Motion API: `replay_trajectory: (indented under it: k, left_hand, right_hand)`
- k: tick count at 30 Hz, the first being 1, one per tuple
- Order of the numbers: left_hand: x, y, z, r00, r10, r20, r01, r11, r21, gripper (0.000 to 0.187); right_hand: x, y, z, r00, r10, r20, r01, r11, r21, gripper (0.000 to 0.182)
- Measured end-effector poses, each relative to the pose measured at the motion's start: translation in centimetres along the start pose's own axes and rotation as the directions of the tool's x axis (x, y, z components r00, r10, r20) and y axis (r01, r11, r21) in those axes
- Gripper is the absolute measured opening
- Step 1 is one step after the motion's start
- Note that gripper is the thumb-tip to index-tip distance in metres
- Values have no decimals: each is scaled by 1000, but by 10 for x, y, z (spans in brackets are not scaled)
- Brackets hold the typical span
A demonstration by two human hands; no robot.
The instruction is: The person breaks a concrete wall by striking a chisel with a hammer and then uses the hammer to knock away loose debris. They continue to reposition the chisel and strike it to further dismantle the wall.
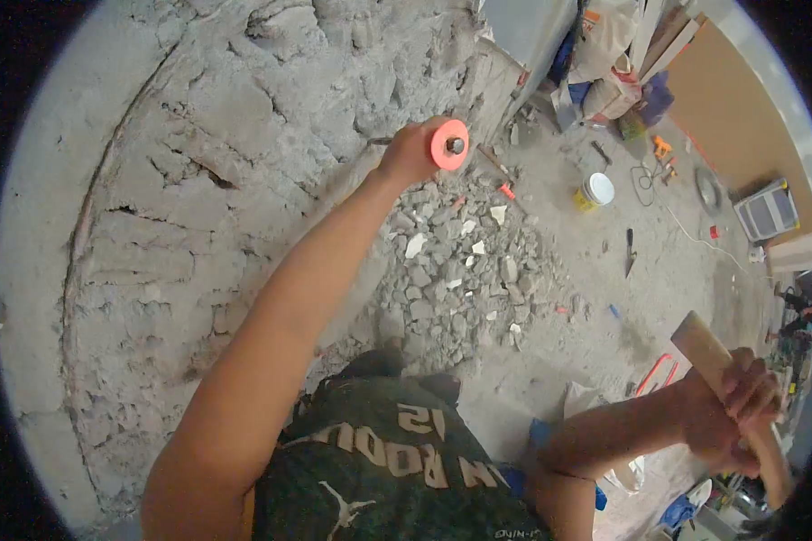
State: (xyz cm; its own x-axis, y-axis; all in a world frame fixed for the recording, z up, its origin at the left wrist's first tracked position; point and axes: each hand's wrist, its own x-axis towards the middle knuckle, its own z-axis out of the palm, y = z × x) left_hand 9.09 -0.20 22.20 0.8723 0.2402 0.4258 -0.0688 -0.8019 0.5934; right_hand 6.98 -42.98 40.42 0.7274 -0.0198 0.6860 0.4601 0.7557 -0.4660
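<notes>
My left hand [412, 151] is wrapped round a chisel with a round orange-red hand guard [441, 144]. The chisel's metal striking end pokes out through the guard, and its thin shaft runs left to the rough grey wall [235, 162]. At the lower right, my right hand [735, 410] grips the light wooden handle [702, 350] of a hammer. The hammer's head is hard to see in the dark at the frame's edge. Broken rubble [465, 261] lies heaped on the floor below my left hand, against the wall's foot.
A white-lidded bucket [597, 189] stands on the floor beyond the rubble. A dark trowel-like tool [631, 252], an orange power tool [662, 147] and a cable lie farther off. Bags [609, 95] and a brown board [740, 108] are at the back. A red-framed tool [656, 374] lies near my right forearm.
</notes>
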Motion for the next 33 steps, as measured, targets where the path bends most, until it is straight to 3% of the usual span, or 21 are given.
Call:
replay_trajectory:
  k: [2, 4, 5, 6, 7, 8, 9, 12, 14, 17, 18, 20, 22, 23, 24, 26, 27, 29, 31, 32, 33]
  left_hand:
    - [2, -5, 1, 999, 42, -11, -42, 999, -11, 40]
    - [-4, -3, 5, 999, 32, -2, -32, 999, -11, 42]
    - [-1, -2, 0, 1000, 30, -4, -30, 1000, 5, 43]
    - [-3, -9, 3, 999, 32, -8, -32, 999, 5, 43]
    - [1, -14, 8, 999, 18, -32, -18, 1000, -3, 44]
    - [3, -19, 11, 998, -5, -64, 4, 1000, -13, 45]
    - [-14, -14, 18, 999, -23, -37, 22, 999, -33, 45]
    - [3, -11, 9, 1000, -10, -24, 10, 1000, -14, 45]
    - [4, -6, 4, 1000, 17, 7, -17, 1000, -18, 44]
    - [5, -10, 8, 1000, 6, -6, -6, 1000, -2, 41]
    - [5, -11, 8, 1000, 12, -14, -12, 1000, -9, 41]
    - [5, -9, 8, 1000, 21, -20, -21, 1000, -11, 40]
    - [6, -4, 6, 999, 36, -19, -36, 999, -17, 39]
    - [1, 2, 6, 1000, -1, -2, 1, 1000, -7, 39]
    - [1, 4, 1, 999, -31, 9, 31, 999, 16, 40]
    - [-11, -16, 13, 999, 24, -21, -23, 1000, 12, 40]
    - [3, -23, 15, 993, 86, -85, -85, 996, 17, 40]
    - [-6, -15, 15, 1000, 17, -10, -17, 1000, -6, 41]
    - [3, -4, 2, 1000, -13, 10, 13, 999, -39, 42]
    - [1, -3, 0, 1000, -22, 11, 23, 999, -39, 42]
    - [4, -5, -2, 1000, -7, 21, 7, 1000, 5, 43]
  right_hand:
    - [-52, 58, 12, 991, 9, -130, -2, 998, 58, 57]
    - [-156, 151, 25, 912, 314, -265, -324, 946, 9, 52]
    - [-208, 192, 28, 682, 700, -210, -727, 681, -91, 49]
    - [-220, 207, 43, 414, 896, -159, -904, 385, -185, 48]
    - [-216, 203, 35, 427, 891, -156, -898, 398, -186, 48]
    - [-199, 195, 37, 520, 816, -252, -797, 358, -487, 48]
    - [-202, 183, 21, 499, 806, -319, -806, 296, -512, 46]
    - [-155, 131, -23, 535, 738, -411, -806, 592, 13, 46]
    - [-94, 76, -20, 766, 517, -382, -565, 825, -16, 52]
    - [-5, 2, 2, 952, 25, -306, -72, 987, -142, 58]
    - [6, -4, 7, 951, 29, -309, -76, 987, -141, 58]
    - [18, -6, 10, 988, -131, 86, 119, 984, 134, 60]
    - [-72, 89, 13, 983, -21, -183, 31, 998, 50, 54]
    - [-132, 144, 11, 946, 174, -272, -194, 980, -46, 52]
    - [-197, 199, 9, 758, 584, -291, -651, 707, -276, 51]
    - [-235, 205, 19, 337, 905, -258, -935, 354, 22, 47]
    - [-239, 210, -3, 371, 887, -275, -921, 312, -235, 47]
    - [-241, 168, -31, 309, 868, -388, -945, 234, -230, 46]
    - [-194, 140, -55, 233, 844, -482, -901, 374, 219, 50]
    - [-166, 110, -65, 405, 877, -258, -779, 479, 406, 55]
    - [-129, 82, -50, 542, 775, -325, -652, 632, 418, 59]
